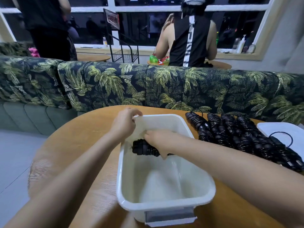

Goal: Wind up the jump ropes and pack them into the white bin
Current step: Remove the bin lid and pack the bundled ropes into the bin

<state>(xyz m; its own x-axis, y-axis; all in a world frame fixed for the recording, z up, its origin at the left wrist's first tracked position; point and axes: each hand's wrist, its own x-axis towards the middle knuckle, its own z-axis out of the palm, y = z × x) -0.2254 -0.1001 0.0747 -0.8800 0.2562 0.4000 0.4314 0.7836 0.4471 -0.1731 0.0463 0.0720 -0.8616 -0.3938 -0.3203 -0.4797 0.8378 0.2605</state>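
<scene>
Fingers of the right hand [158,142] are curled round a tightly wound black jump rope [142,148], held inside the white bin [164,205]. The bin's far rim is pinched by the left hand [125,123]. More wound black ropes [243,135] are laid on the tabletop [82,153] beside it.

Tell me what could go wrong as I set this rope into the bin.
1. The wound jump rope under the right grip shows no tie; it may uncoil once released.
2. The left grip holds only one rim corner of the white bin, so a push could slide it.
3. A loose loop from the bundles on the table lies over the white lid and may snag or unravel when lifted.
</scene>
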